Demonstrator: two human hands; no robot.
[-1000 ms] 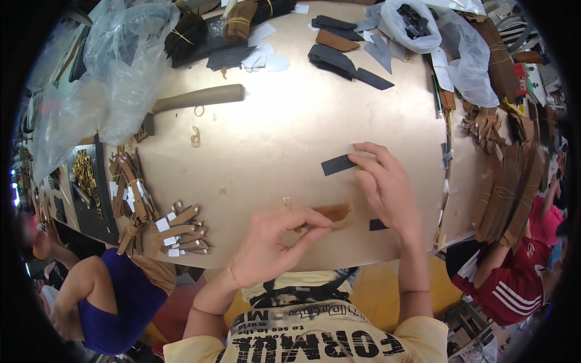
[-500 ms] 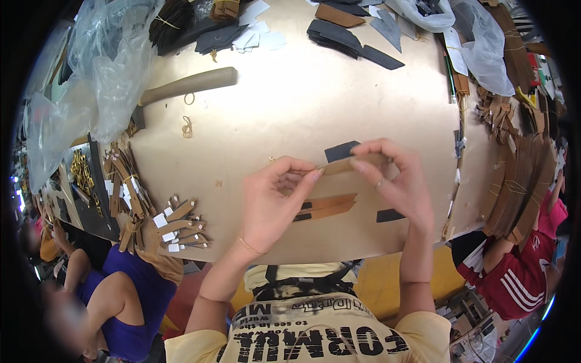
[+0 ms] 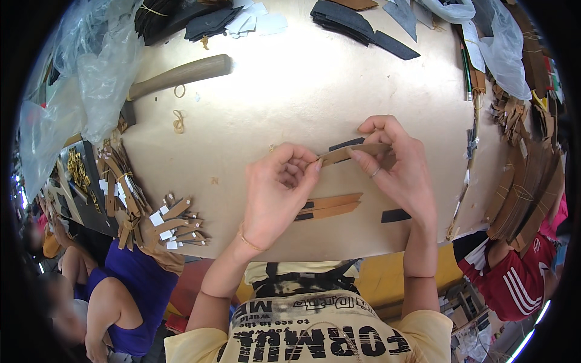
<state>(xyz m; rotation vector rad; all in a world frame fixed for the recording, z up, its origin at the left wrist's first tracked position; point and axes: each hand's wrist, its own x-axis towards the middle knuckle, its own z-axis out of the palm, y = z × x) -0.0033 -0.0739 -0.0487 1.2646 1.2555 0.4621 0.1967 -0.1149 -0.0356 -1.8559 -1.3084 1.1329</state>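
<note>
A narrow brown leather strip (image 3: 336, 156) is held above the table between my hands. My left hand (image 3: 275, 193) pinches its left end between thumb and fingertips. At the strip's right part, my right hand (image 3: 402, 172) has its thumb against the near side, with the index finger raised and bent away; the other fingers are partly hidden behind it. Below the held strip lie brown strips (image 3: 339, 204) with dark patches, partly under my left hand. A dark piece (image 3: 347, 144) shows just behind the held strip, and another dark piece (image 3: 396, 216) lies beside my right wrist.
Labelled strips (image 3: 175, 224) and strip bundles (image 3: 118, 181) lie at left, near a plastic bag (image 3: 109, 78). A wooden handle (image 3: 181, 75) rests farther back, with dark pieces (image 3: 345, 21) at the far edge. Tied brown stacks (image 3: 520, 193) stand at right. People sit on both sides.
My right index finger has lifted off the strip and moved up, showing more of the strip. My left hand keeps its pinch. The whole view has shifted slightly.
</note>
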